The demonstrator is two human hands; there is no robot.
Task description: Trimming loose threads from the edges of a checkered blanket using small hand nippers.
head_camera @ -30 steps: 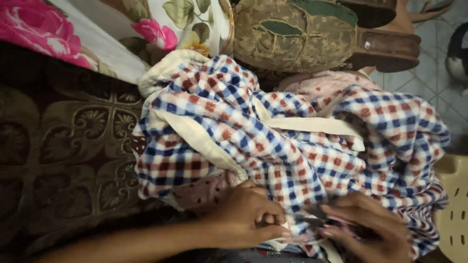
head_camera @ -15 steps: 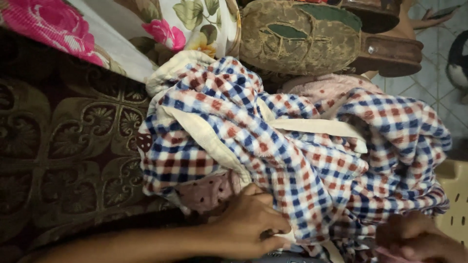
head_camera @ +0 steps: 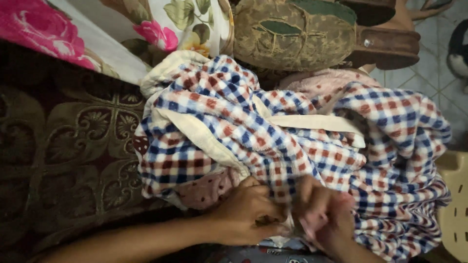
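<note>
Checked fleece in blue, red and white makes up the blanket (head_camera: 292, 141), which lies bunched in a heap across the middle and right of the scene, its cream lining showing in folded bands. Pink fleece with small dots (head_camera: 207, 187) shows under its near left edge. Both hands work at the near edge of the heap, close together. Left hand (head_camera: 246, 216): fingers curled, pinching a fold of the checked cloth. Right hand (head_camera: 324, 214): blurred, fingers bent and closed on the same edge just beside the left; the exact grip cannot be made out.

Surface: a dark brown cover (head_camera: 68, 146) with a raised ornamental leaf pattern fills the left side, and the heap rests on it. Far left lies a floral cloth (head_camera: 122, 24), white with pink roses and green leaves. At the far centre stands an olive cushion (head_camera: 292, 31) with stitched green patches. Far right, pale floor tiles (head_camera: 436, 65) are visible. At the near right edge sits a cream plastic piece with slots (head_camera: 456, 204)
</note>
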